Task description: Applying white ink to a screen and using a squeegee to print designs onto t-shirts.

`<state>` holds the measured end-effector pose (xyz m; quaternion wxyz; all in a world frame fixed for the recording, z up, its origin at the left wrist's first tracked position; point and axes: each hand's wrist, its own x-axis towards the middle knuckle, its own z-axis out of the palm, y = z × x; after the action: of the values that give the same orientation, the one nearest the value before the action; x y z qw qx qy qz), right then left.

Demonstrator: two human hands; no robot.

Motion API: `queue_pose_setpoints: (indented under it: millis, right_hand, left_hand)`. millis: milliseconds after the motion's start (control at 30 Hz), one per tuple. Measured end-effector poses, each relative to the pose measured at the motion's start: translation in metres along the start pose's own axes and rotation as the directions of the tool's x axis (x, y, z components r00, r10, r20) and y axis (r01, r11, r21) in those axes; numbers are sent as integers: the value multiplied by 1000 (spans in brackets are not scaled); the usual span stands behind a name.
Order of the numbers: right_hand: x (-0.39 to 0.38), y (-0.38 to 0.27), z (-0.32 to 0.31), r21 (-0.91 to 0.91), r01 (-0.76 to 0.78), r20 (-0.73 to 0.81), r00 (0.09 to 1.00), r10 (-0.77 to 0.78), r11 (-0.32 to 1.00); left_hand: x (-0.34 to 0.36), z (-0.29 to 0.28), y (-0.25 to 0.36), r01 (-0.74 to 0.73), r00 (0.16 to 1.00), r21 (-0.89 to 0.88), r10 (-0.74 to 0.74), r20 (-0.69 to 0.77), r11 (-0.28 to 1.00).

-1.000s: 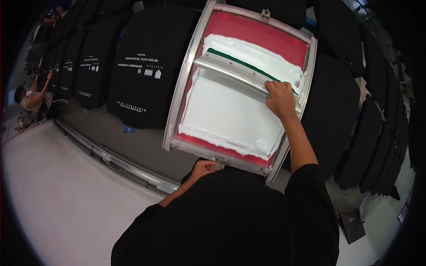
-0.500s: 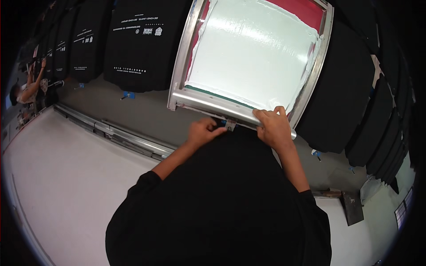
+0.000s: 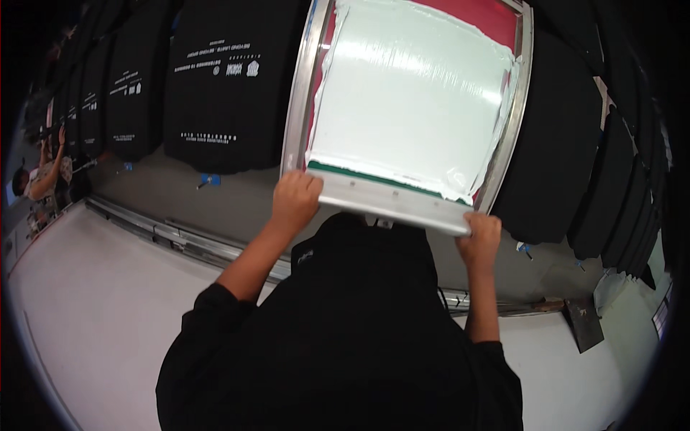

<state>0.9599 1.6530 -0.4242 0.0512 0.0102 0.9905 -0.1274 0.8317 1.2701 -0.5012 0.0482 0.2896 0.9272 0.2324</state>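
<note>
A silver metal squeegee (image 3: pixel 395 198) with a green blade lies across the near end of a screen-printing frame (image 3: pixel 300 93). My left hand (image 3: pixel 296 197) is closed around its left end, fingers over the top. At its right end my right hand (image 3: pixel 481 234) is wrapped round the bar. Thick white ink (image 3: pixel 417 100) covers most of the pink-red mesh (image 3: pixel 489 20) beyond the blade. Whatever lies under the frame is hidden.
Black shirts with white print (image 3: pixel 223 93) lie on boards in a row to the left. More black shirts (image 3: pixel 543 151) line the right. Blue clamps (image 3: pixel 210 180) stick out below the boards. A metal rail (image 3: pixel 172 237) runs nearer me. Another person (image 3: pixel 44 179) is at far left.
My left hand has left the small metal fitting under the frame and taken hold of the squeegee's left end. My right hand has shifted to its right end.
</note>
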Motion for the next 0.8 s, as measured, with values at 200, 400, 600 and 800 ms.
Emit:
queue_pose_setpoints:
  millis: [200,400,600,800]
  right_hand:
    - [-22,-3,16,-14,-200,11,980,200,980]
    - [28,17,25,28,-201,-116,972,203,979]
    - [228,111,14,-153,-91,-193,979,61,984]
    - [312,89,-50,-143,-229,42,971,237,963]
  left_hand:
    - [-15,7,1,-1,999,-2,1,36,1000]
    - [47,20,-15,-44,992,7,44,-116,999]
    - [265,39,-90,-96,992,109,104,-71,989]
    - [352,-1,-92,-32,978,218,-13,206,976]
